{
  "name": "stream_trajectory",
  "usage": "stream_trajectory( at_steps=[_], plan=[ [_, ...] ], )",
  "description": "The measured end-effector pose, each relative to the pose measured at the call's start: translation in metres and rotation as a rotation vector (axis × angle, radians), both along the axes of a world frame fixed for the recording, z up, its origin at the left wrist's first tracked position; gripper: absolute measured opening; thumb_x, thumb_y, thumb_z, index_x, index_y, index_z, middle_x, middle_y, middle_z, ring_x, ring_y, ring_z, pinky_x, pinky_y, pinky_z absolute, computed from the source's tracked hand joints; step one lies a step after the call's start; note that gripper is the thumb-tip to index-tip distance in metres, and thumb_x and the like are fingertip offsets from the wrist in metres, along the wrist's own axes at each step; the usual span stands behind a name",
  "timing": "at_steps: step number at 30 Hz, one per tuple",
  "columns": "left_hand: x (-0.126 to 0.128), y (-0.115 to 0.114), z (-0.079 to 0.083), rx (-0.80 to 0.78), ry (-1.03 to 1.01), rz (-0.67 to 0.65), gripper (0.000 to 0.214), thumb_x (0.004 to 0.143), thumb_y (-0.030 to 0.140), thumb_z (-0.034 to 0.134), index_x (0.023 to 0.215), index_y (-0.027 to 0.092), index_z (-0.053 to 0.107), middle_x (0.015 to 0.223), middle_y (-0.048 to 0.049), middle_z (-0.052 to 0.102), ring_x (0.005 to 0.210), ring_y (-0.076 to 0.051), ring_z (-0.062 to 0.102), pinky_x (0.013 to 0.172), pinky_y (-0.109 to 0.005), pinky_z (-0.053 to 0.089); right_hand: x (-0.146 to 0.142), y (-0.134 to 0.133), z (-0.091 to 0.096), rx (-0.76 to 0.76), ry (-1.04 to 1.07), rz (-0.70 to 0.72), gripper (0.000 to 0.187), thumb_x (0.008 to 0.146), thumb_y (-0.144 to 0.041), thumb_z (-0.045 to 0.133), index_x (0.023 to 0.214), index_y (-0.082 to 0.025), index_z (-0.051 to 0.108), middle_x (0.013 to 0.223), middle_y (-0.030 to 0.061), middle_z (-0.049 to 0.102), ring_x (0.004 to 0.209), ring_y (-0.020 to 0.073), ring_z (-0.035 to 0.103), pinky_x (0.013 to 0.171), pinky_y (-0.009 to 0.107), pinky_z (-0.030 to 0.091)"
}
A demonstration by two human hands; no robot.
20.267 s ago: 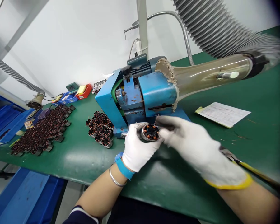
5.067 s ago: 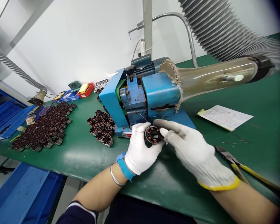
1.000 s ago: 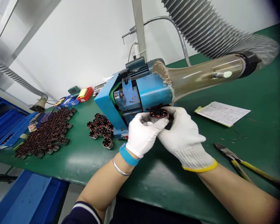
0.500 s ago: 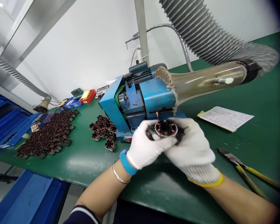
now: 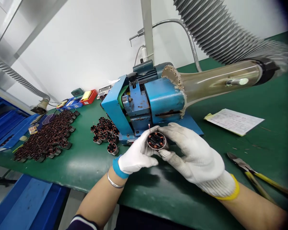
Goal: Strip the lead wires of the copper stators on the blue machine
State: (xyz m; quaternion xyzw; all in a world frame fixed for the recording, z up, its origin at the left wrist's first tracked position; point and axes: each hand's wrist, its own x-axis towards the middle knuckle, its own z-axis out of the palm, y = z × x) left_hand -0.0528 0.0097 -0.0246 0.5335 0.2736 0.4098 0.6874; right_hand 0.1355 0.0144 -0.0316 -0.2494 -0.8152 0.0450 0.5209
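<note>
The wound stator has shifted lower and leftward, gripped between the gloved left hand and gloved right hand, just before the blue machine on the green counter (gloves hide its underside). The far stator pile blurs together.

No legible text anywhere

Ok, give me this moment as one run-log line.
left hand: holding wound motor stator | right hand: holding same stator | nearby: blue bench machine, yellow-handled cutters
</note>
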Motion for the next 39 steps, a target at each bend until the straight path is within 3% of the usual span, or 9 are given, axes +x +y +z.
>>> stream_trajectory(
  at_steps=[6,10,13,18,22,30,32,37,39],
  plan=[
    [0.007,0.002,0.005,0.035,0.169,0.141,0.069,0.053,0.017,0.089,0.117,0.019,0.064,0.117,-0.0071,0.069,0.113,-0.03,0.064,0.102,-0.047,0.052,0.005,-0.003,0.007,-0.007,-0.016,0.073,0.04,0.102,-0.021,0.044,0.141,-0.024,0.049,0.108,0.0115,0.071,0.101,0.0286,0.07,0.083,0.039,0.059],
    [0.007,0.0,0.01,-0.046,0.183,0.095,0.062,0.05,0.014,0.085,0.109,0.017,0.065,0.092,-0.0026,0.069,0.084,-0.024,0.066,0.078,-0.041,0.059,0.007,-0.003,0.001,-0.023,0.035,-0.007,0.028,0.102,-0.023,0.046,0.126,-0.025,0.061,0.097,0.009,0.072,0.087,0.027,0.072,0.073,0.038,0.06],
    [0.008,0.0,0.01,-0.029,0.222,0.108,0.061,0.049,0.012,0.082,0.107,0.017,0.064,0.087,-0.0021,0.068,0.079,-0.022,0.065,0.073,-0.039,0.059,0.007,-0.005,-0.007,-0.218,0.241,-0.132,0.018,0.102,-0.03,0.05,0.107,-0.026,0.067,0.09,0.0063,0.072,0.076,0.0248,0.071,0.068,0.037,0.06],
    [0.012,-0.002,0.008,0.133,0.266,0.32,0.059,0.053,0.009,0.073,0.11,0.019,0.06,0.107,-0.0049,0.069,0.104,-0.026,0.066,0.099,-0.044,0.053,0.001,-0.008,-0.008,-0.571,0.341,-0.058,0.021,0.095,-0.031,0.057,0.112,-0.025,0.068,0.1,0.0057,0.075,0.085,0.0254,0.074,0.069,0.035,0.064],
    [0.011,-0.005,0.008,0.291,0.39,0.37,0.056,0.057,0.01,0.067,0.111,0.02,0.059,0.111,-0.0054,0.069,0.106,-0.027,0.065,0.102,-0.045,0.051,-0.006,-0.009,-0.005,-0.473,0.203,-0.097,0.026,0.088,-0.023,0.055,0.111,-0.027,0.067,0.104,0.0039,0.074,0.094,0.0272,0.072,0.082,0.042,0.062],
    [0.009,-0.011,0.006,0.317,0.5,0.411,0.049,0.052,0.006,0.063,0.099,0.02,0.058,0.094,-0.001,0.064,0.088,-0.022,0.061,0.084,-0.037,0.053,0.029,0.016,0.005,-0.039,-0.241,-0.345,0.025,0.082,-0.022,0.052,0.093,-0.02,0.074,0.075,0.0105,0.066,0.07,0.0316,0.061,0.063,0.049,0.053],
    [0.011,-0.013,0.005,0.36,0.527,0.48,0.048,0.054,0.006,0.061,0.1,0.021,0.057,0.093,-0.0005,0.062,0.086,-0.021,0.06,0.081,-0.036,0.051,0.033,0.014,0.009,-0.17,-0.124,-0.394,0.023,0.083,-0.025,0.055,0.095,-0.021,0.074,0.082,0.0097,0.069,0.071,0.0301,0.064,0.062,0.046,0.054],
    [0.016,-0.016,0.0,0.48,0.561,0.585,0.046,0.056,0.006,0.059,0.099,0.021,0.053,0.09,0.0004,0.059,0.081,-0.018,0.057,0.077,-0.033,0.048,0.018,0.001,0.011,-0.468,0.045,-0.038,0.016,0.084,-0.029,0.06,0.091,-0.025,0.074,0.086,0.0029,0.073,0.075,0.0234,0.07,0.065,0.035,0.059],
    [0.016,-0.016,-0.002,0.476,0.54,0.617,0.045,0.055,0.007,0.059,0.097,0.021,0.052,0.091,-0.0002,0.058,0.082,-0.018,0.057,0.079,-0.034,0.048,0.018,0.003,0.01,-0.519,0.135,-0.139,0.015,0.084,-0.032,0.059,0.083,-0.025,0.072,0.077,0.0028,0.071,0.068,0.0229,0.068,0.062,0.035,0.058]
  ],
)
